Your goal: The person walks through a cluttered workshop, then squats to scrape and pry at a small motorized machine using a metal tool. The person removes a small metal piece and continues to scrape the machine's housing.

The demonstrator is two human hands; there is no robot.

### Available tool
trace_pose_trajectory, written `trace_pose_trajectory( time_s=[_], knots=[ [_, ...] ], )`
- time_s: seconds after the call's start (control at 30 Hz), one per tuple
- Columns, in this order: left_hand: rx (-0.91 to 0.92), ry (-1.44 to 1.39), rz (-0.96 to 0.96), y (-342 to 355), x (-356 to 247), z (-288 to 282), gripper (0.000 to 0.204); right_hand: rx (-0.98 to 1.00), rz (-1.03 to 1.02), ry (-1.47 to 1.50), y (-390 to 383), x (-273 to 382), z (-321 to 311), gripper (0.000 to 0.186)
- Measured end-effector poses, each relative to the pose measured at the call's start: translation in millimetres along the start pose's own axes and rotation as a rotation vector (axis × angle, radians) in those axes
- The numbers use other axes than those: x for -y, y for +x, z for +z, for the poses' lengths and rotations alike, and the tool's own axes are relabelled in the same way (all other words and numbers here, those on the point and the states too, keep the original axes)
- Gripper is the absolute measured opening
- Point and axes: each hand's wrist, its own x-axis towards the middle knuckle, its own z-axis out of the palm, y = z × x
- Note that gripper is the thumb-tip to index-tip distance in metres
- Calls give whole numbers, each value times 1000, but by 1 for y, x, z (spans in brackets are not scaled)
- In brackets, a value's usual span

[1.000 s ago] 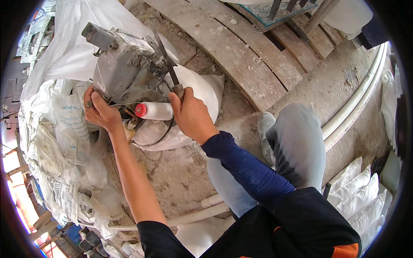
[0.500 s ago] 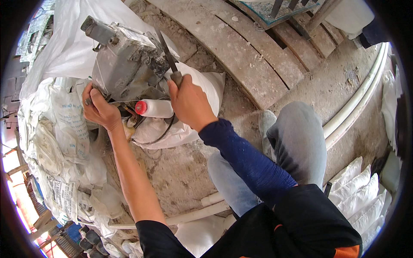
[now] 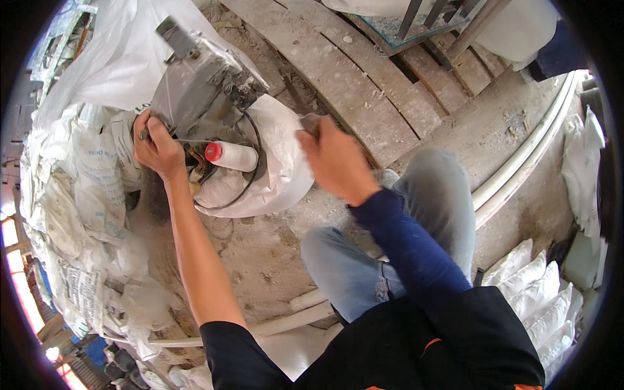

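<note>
Grey metal machine [image 3: 198, 84] was tilted over white sack [image 3: 284, 153] | left hand [image 3: 158, 148] gripped its lower corner | right hand [image 3: 338, 161], blurred, clutched dark handle [image 3: 310, 125], apart from machine | dark grime [image 3: 244, 91] caked its end: work looked unfinished, amount done unclear

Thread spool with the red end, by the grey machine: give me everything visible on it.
The spool is a smooth white cylinder, apparently wound thread, with a glossy red end. It lies on its side, red end left, tipped slightly down to the right, just below the grey machine in the picture and in front of the white sack. A black cable curves past its right end. Neither hand grips it; what supports it is unclear.
</note>
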Motion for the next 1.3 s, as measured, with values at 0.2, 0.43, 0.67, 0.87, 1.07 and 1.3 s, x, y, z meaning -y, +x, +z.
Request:
trace_pose_trajectory(
  time_s=[0.2,0.43,0.67,0.87,1.07,1.3],
  knots=[
    [-1,64,-33,4,-12,4,22,-98,-373,-793,-5,11,-138,34],
    [12,89,-76,3,-9,0,22,-165,-746,-1103,11,47,-168,30],
    [15,96,-102,3,-11,0,23,-116,-684,-1241,16,71,-157,28],
    [6,124,-35,3,-10,0,24,-204,-842,-1282,18,71,-155,26],
    [13,52,-70,3,-4,0,22,-217,-1089,-1393,21,89,-157,27],
    [34,19,-80,5,-13,1,23,15,-663,-1145,35,90,-161,33]
  ],
)
